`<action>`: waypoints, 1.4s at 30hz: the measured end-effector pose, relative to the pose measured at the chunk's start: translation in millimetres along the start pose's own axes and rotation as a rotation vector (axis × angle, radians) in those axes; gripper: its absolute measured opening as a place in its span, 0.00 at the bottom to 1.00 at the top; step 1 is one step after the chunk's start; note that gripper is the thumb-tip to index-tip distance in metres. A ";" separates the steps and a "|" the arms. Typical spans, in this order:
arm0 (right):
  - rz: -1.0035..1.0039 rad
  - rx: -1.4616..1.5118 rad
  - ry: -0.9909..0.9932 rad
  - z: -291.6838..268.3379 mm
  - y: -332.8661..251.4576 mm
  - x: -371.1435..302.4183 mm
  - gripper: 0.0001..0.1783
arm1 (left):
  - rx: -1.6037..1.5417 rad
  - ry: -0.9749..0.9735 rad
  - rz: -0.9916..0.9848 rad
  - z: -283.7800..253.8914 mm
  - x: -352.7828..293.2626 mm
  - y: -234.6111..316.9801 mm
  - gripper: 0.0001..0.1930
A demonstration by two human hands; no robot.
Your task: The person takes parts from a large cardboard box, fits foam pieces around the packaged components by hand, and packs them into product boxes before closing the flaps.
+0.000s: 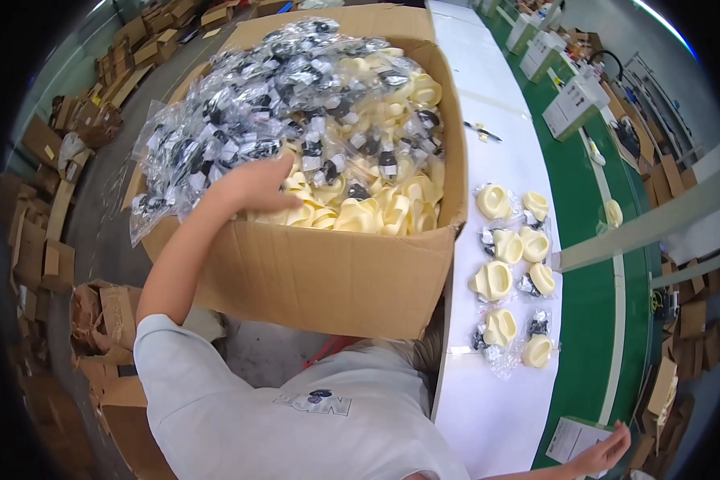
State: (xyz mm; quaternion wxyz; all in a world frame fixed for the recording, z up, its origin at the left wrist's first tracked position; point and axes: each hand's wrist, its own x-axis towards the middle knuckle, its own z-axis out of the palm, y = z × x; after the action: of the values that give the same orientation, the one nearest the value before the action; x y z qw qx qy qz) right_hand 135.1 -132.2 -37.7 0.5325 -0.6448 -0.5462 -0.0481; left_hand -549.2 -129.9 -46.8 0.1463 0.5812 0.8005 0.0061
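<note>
Cream moulded parts (360, 216), smooth, rounded and hollow, lie loose in the open corrugated cardboard box (320, 280) at 11 o'clock, chiefly on its 1-to-6 o'clock side. Clear, crinkled plastic bags (216, 132) holding black pieces and white labels are heaped in the same box from 8 to 12 o'clock and overhang its rim at 8. Left hand (256, 186), at 10 o'clock, reaches over the near rim to the loose parts, thumb spread from the fingers, with nothing visible between them. Right hand (608, 452), at 4 o'clock, is beside a flat-sided white carton (572, 440), fingers bent; whether they pinch anything cannot be determined. On the smooth white desk (496, 416) at 3 o'clock, further cream units (491, 281), each oval with a recessed opening, stand in two columns among bagged black pieces (539, 323).
</note>
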 end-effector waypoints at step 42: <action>-0.046 0.884 0.343 -24.2 -60.8 4.0 0.20 | -1.311 -0.641 1.340 35.8 -102.3 542.9 0.19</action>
State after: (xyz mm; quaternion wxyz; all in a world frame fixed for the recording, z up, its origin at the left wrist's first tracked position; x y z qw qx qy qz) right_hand 103.3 -157.4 13.8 0.8370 -0.3269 -0.4329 0.0714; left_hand -7.6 -54.8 39.8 0.6150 0.6922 0.0669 0.3717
